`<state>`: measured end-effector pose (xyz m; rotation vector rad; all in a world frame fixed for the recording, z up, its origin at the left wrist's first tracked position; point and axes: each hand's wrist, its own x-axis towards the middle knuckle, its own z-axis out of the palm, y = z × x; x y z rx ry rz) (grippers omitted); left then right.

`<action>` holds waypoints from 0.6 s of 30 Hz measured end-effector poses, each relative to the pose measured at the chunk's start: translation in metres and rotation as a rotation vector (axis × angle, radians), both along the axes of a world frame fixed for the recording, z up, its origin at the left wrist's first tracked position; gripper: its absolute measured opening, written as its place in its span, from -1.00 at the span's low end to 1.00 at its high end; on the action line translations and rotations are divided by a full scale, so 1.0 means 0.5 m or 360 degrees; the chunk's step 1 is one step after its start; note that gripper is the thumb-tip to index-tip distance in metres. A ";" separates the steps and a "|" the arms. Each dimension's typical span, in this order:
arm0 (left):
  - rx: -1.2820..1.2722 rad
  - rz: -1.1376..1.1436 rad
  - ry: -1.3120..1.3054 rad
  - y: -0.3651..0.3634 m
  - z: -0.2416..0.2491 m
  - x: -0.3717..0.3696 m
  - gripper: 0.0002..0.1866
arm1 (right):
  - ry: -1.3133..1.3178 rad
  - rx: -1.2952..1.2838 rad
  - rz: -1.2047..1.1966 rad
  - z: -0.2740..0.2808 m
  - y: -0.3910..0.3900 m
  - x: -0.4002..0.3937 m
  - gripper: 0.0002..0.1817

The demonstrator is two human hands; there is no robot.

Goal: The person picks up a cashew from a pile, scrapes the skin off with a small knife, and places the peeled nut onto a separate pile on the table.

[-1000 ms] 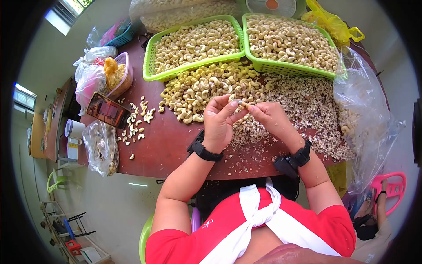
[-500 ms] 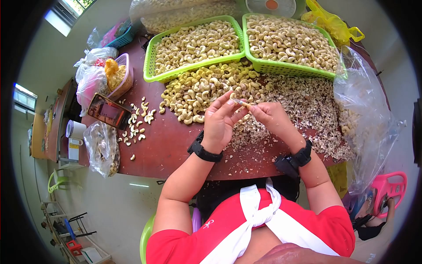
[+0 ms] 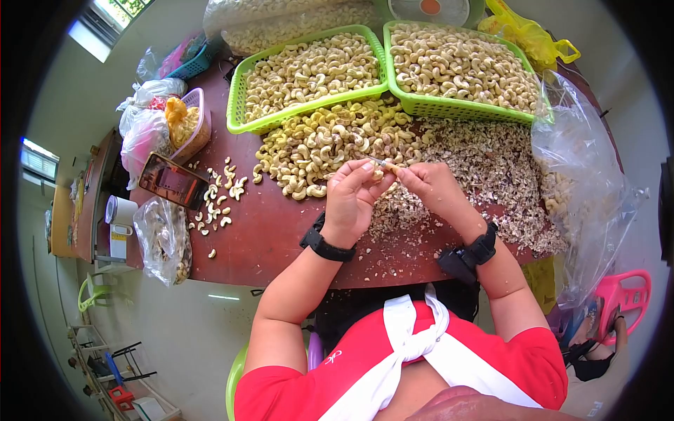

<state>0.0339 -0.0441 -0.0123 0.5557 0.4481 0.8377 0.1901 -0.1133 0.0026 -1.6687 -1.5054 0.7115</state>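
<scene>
Our left hand (image 3: pixel 349 198) has curled its fingers back in since half a sec ago, when they were fanned open; now they're pinched on a cashew (image 3: pixel 370 168), prob. mid-peel. Right hand (image 3: pixel 432 186) is clamped on a thin blade (image 3: pixel 382 164), tip at the nut, tho it's too small to be sure. Behind: unpeeled pile (image 3: pixel 330 144), husk scraps (image 3: pixel 491 168), two green baskets (image 3: pixel 309 105).

a round reddish-brown wooden desk (image 3: pixel 274 231) stands on a pale grey smooth floor (image 3: pixel 189 330). daylight enters through a window (image 3: pixel 95 28) at the upper left. a pink plastic chair (image 3: pixel 625 298) sits at the right, a light green plastic chair (image 3: pixel 88 291) at the left.
</scene>
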 end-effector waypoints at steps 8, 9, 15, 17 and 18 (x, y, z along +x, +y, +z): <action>-0.0050 0.0000 0.0194 0.008 0.023 -0.003 -0.84 | 0.0098 -0.0059 -0.0061 0.000 -0.002 0.011 -0.53; -0.0009 0.0001 0.0176 0.011 0.020 -0.004 -0.84 | 0.0101 -0.0050 -0.0057 -0.001 -0.003 0.011 -0.52; 0.0093 -0.0041 0.0033 0.021 0.007 -0.004 -0.87 | 0.0175 -0.0010 -0.0052 0.006 -0.006 0.011 -0.53; 0.0098 -0.0084 0.0022 0.020 0.010 -0.004 -0.86 | 0.0164 -0.0006 -0.0046 0.014 -0.009 0.009 -0.53; 0.0124 -0.0101 0.0014 0.019 0.015 -0.003 -0.84 | 0.0153 -0.0002 -0.0040 0.017 -0.010 0.008 -0.54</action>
